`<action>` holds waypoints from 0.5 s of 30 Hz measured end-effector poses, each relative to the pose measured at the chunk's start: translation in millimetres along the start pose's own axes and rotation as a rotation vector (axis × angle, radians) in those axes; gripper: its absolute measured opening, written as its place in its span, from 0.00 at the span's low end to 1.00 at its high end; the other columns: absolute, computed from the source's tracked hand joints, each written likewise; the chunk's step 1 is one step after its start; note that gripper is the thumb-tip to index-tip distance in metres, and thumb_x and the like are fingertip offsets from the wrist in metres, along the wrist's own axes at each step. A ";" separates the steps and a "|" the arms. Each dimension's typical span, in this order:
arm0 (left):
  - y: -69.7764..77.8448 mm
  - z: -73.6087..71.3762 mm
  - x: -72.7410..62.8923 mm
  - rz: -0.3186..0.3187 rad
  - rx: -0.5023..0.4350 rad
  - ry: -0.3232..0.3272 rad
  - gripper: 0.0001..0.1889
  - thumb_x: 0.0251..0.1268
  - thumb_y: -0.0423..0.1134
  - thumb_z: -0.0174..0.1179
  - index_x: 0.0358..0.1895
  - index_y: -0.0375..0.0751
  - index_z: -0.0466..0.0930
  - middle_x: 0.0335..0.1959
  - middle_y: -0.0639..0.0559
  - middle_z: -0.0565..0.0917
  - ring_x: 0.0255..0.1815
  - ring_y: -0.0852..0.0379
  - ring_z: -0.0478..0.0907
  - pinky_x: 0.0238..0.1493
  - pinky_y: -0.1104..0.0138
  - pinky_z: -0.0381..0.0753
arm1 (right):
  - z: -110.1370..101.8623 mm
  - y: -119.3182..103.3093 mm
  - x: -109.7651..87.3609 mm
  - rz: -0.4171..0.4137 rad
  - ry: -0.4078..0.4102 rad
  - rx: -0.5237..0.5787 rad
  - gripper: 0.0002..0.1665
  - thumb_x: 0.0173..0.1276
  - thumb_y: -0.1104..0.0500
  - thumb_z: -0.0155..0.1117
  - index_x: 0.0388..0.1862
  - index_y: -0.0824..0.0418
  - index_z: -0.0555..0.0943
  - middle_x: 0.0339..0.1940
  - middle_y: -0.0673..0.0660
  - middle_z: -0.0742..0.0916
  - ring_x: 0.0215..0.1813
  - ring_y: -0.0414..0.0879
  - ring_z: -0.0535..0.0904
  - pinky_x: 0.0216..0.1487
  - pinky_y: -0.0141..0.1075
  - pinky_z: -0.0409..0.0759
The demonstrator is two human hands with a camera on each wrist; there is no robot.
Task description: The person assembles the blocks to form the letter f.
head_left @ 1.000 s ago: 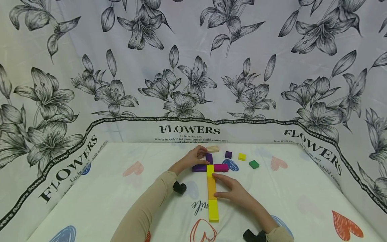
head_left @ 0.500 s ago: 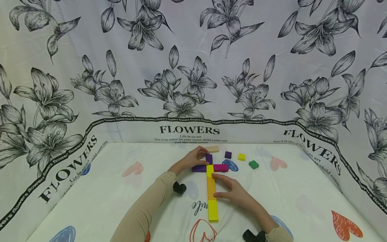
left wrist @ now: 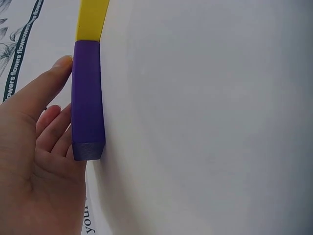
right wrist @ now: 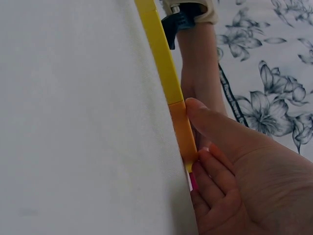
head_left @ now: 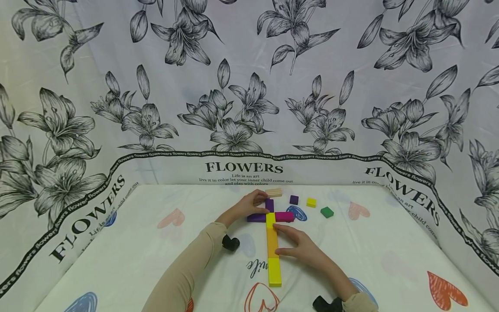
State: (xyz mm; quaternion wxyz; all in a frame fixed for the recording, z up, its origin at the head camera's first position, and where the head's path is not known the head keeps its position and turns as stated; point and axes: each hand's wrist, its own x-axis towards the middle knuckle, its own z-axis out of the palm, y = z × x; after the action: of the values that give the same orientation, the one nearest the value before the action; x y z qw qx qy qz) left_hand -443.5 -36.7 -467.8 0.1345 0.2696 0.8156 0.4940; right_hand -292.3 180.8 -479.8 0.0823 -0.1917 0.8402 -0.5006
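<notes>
A cross of flat coloured blocks lies on the table in the head view. Its long stem holds a near yellow block [head_left: 274, 272], an orange block [head_left: 272, 243] and a shorter yellow block [head_left: 270, 220]. A purple bar [head_left: 256, 218] reaches left, a magenta bar [head_left: 284, 216] reaches right, and a purple block [head_left: 270, 205] forms the far end. My left hand [head_left: 247, 205] pinches that far purple block between thumb and curled fingers. Spread, fairly straight thumb and forefinger of my right hand [head_left: 302, 249] touch the orange block's right side; the right wrist view shows the thumb beside its yellow seam.
Pale wooden strips [head_left: 274, 192] lie just beyond the left fingers. To the right sit a small purple cube [head_left: 294, 199], a yellow cube [head_left: 311, 202] and a green block [head_left: 327, 212]. A flower-printed curtain [head_left: 249, 108] rises behind the table [head_left: 128, 242].
</notes>
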 end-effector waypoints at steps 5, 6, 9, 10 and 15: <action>0.9 -0.8 -0.7 0.000 0.013 0.015 0.31 0.58 0.38 0.69 0.64 0.42 0.67 0.68 0.46 0.74 0.73 0.50 0.68 0.74 0.61 0.68 | -0.3 0.0 -0.6 0.003 -0.002 0.000 0.43 0.60 0.48 0.72 0.73 0.49 0.67 0.73 0.49 0.73 0.78 0.52 0.61 0.78 0.56 0.57; 1.0 -1.2 -0.6 0.006 0.024 0.020 0.31 0.58 0.39 0.70 0.64 0.42 0.67 0.67 0.46 0.75 0.73 0.50 0.68 0.74 0.60 0.67 | -0.3 0.0 -0.7 0.003 -0.002 0.000 0.42 0.60 0.48 0.72 0.73 0.49 0.67 0.73 0.49 0.73 0.78 0.52 0.61 0.77 0.57 0.57; 2.8 -3.0 -1.0 0.014 0.035 0.034 0.31 0.57 0.41 0.70 0.63 0.43 0.67 0.67 0.47 0.75 0.73 0.50 0.67 0.75 0.58 0.66 | -0.4 -0.1 -1.2 0.003 -0.005 0.001 0.42 0.60 0.49 0.72 0.73 0.49 0.67 0.73 0.50 0.73 0.78 0.53 0.61 0.77 0.58 0.57; 3.7 -3.6 -0.9 0.017 0.035 0.038 0.32 0.57 0.42 0.71 0.63 0.43 0.67 0.67 0.47 0.75 0.73 0.50 0.67 0.75 0.58 0.66 | -0.3 -0.2 -1.2 0.002 -0.005 0.000 0.42 0.60 0.49 0.72 0.73 0.49 0.67 0.73 0.50 0.73 0.78 0.53 0.61 0.77 0.58 0.57; 9.0 -5.9 -2.3 0.020 0.019 0.052 0.34 0.56 0.43 0.71 0.66 0.43 0.66 0.68 0.47 0.74 0.74 0.49 0.66 0.76 0.57 0.64 | -0.3 -0.8 -1.5 0.000 -0.005 -0.001 0.42 0.60 0.49 0.72 0.73 0.49 0.67 0.73 0.50 0.73 0.78 0.53 0.61 0.76 0.59 0.58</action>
State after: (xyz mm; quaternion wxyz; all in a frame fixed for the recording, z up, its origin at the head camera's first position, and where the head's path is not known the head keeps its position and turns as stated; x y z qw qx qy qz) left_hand -441.7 -39.0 -457.1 0.1057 0.2660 0.8206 0.4946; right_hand -290.8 181.3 -479.0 0.0842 -0.1930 0.8403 -0.4996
